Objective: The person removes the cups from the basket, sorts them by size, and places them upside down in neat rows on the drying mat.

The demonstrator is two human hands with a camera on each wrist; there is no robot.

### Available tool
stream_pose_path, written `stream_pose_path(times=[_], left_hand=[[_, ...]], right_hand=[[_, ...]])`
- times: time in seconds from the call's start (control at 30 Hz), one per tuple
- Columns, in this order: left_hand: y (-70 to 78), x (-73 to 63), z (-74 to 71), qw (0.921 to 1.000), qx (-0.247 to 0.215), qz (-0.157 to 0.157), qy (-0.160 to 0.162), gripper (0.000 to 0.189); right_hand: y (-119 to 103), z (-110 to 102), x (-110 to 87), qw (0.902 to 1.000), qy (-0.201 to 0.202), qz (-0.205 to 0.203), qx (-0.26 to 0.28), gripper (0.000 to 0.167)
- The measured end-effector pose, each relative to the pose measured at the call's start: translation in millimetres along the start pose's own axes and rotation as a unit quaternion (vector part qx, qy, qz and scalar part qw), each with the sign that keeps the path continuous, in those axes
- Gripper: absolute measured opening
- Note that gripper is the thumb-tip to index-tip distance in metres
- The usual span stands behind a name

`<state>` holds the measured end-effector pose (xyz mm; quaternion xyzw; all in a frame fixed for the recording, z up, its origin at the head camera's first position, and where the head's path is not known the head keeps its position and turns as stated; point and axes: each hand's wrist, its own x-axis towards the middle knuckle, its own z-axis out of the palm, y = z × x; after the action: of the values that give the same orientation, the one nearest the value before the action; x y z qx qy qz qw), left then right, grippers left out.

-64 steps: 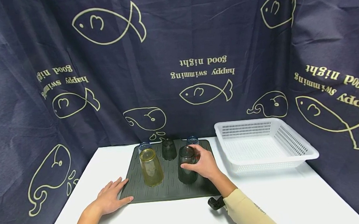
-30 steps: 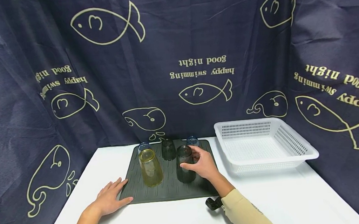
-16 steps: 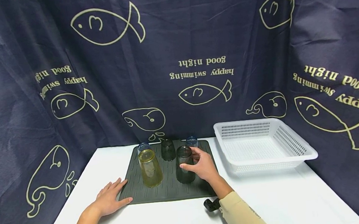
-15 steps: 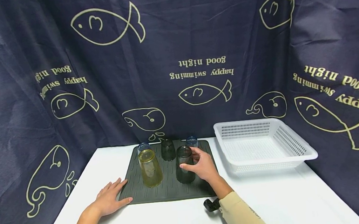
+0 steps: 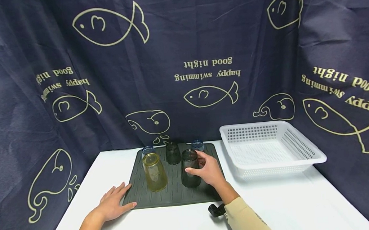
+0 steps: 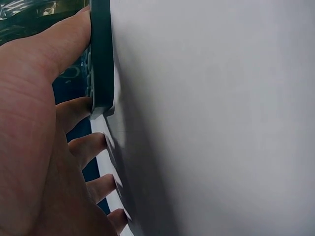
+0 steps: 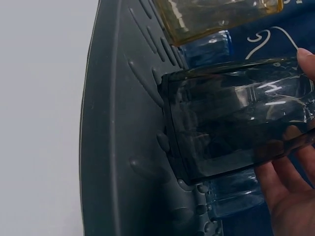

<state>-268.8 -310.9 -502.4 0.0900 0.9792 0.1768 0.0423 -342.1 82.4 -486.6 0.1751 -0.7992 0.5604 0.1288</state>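
My right hand (image 5: 209,169) holds a tall dark grey drinking glass (image 5: 190,177), thumb on one side and fingers round the other. This glass (image 7: 226,118) stands upside down, its rim on the black ribbed mat (image 5: 175,198) in the right wrist view. Left of it, an upside-down yellow glass (image 5: 156,175) stands on the mat. My left hand (image 5: 111,204) lies with spread fingers at the mat's left front corner. In the left wrist view the thumb and index finger touch the mat's edge (image 6: 102,59), while the other fingertips reach the white table.
Behind, a short dark glass (image 5: 173,155) stands between two blue glasses, one at left (image 5: 148,151) and one at right (image 5: 198,145), both partly hidden. A white perforated basket (image 5: 273,165) sits right of the mat. A dark blue curtain (image 5: 166,51) closes the back.
Since the oldest frame, the right hand and the dark grey glass have shifted slightly left, and the right forearm has swung left too. The left hand has stayed in place.
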Motion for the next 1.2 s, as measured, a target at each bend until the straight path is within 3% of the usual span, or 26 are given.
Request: stream_pose_path(times=[0.3,0.73,1.03,1.2], left_hand=[[-3.2,-1.0,4.4,1.0,0.001,-0.004,-0.006,0.09],[-3.3,1.3,-1.2,1.0,0.003,-0.003,-0.008,0.087],[-5.9,5.0,0.0,0.9999,0.003,0.008,0.009,0.079],[-6.2,8.0,-3.1,0.9992,0.004,0.026,0.03,0.073]], right_hand=[[4.5,-1.0,-0.4,0.9995,-0.022,-0.022,0.003,0.072],[-6.9,-4.5,4.4,0.9985,-0.049,0.021,0.006,0.068],[-4.9,-6.7,6.0,0.9979,-0.049,0.036,0.021,0.062],[-12.0,-11.8,4.1,0.9959,-0.053,0.042,0.061,0.064]])
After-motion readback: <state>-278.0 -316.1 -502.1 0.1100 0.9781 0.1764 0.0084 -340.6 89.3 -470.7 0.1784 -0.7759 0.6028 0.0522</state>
